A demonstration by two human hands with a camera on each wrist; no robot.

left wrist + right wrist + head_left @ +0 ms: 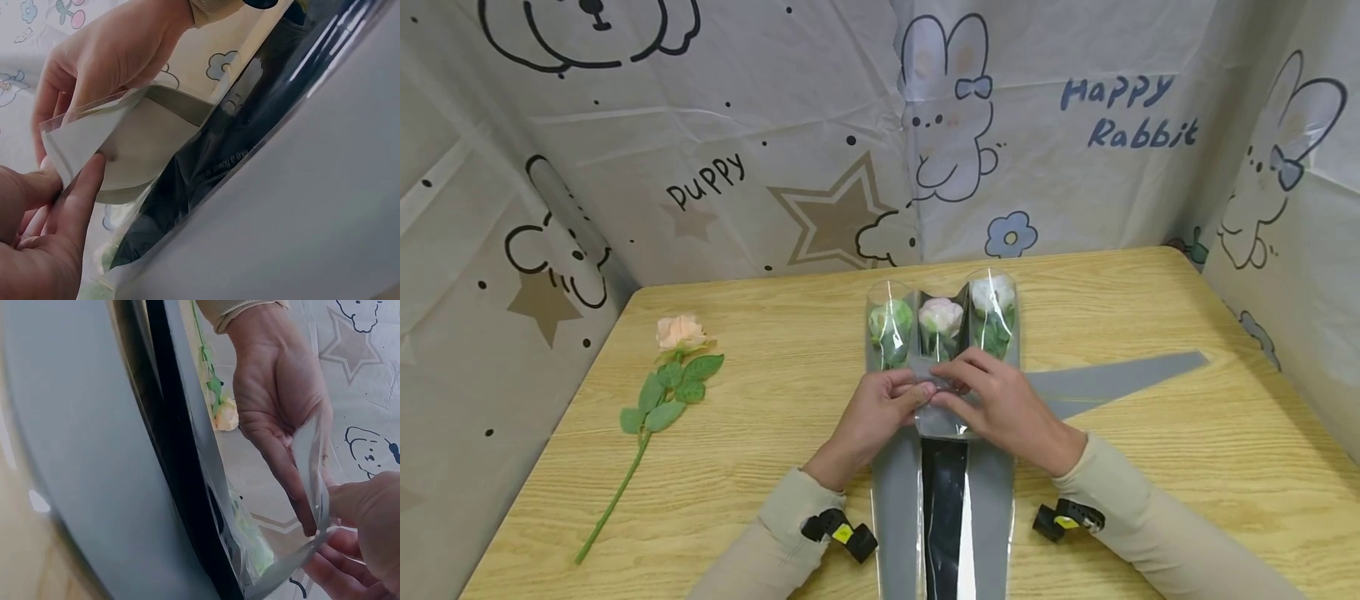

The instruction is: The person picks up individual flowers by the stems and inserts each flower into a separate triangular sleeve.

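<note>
Three sleeved flowers lie side by side: a green flower (891, 321), a pale pink flower (941, 315) and a white flower (992, 298). The outer flower sleeves (897, 500) are grey with clear fronts; the middle sleeve (944, 508) is black. A band of grey wrapping paper (942, 423) with a clear edge stands in a loop over the sleeves. My left hand (880, 408) pinches the band's edge, thumb and fingers on it. Beside it my right hand (996, 404) pinches the same band. Fingertips of both hands meet at the band (75, 147) in the left wrist view.
A peach rose (681, 333) with a leafy green stem lies loose on the wooden table (760, 350) at the left. A pointed grey strip (1127, 383) extends right from beneath the sleeves. Printed cloth (737, 100) walls the table's back and sides.
</note>
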